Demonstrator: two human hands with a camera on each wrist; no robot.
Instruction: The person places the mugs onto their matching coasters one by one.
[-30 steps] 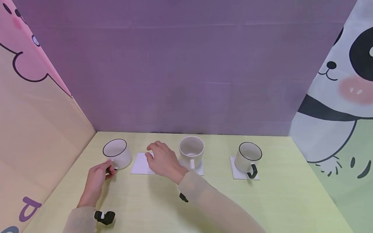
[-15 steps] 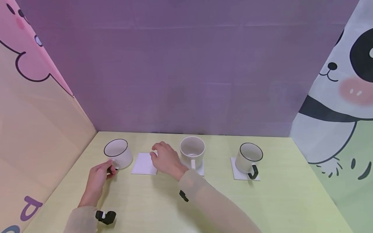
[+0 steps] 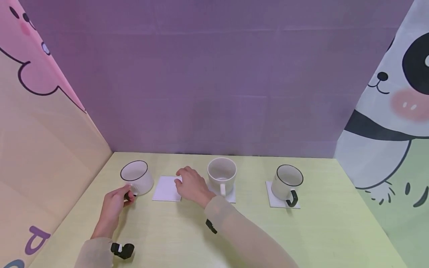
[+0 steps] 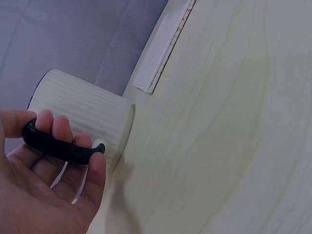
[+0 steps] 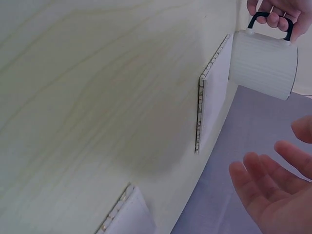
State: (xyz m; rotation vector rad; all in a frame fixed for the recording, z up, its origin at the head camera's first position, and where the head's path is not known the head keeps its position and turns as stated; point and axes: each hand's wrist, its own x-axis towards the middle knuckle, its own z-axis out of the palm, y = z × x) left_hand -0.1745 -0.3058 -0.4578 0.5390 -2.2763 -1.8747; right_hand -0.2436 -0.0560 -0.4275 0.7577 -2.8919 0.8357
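My left hand grips the black handle of a white mug with a dark rim, at the far left of the table. The mug stands upright, just left of a bare white square coaster. My right hand hovers with loosely bent fingers over that coaster's right edge and holds nothing. In the right wrist view its fingers are spread apart. Just right of this hand, a plain white mug with a white handle stands on another coaster.
Farther right, a third white mug with a dark rim and black handle stands on its own coaster. A purple cloth wall closes off the back of the pale wooden table. Printed panels stand at both sides.
My right hand has drawn slightly to the right, baring more of the coaster. My left hand stays on the mug handle. The whole view has shifted a little.
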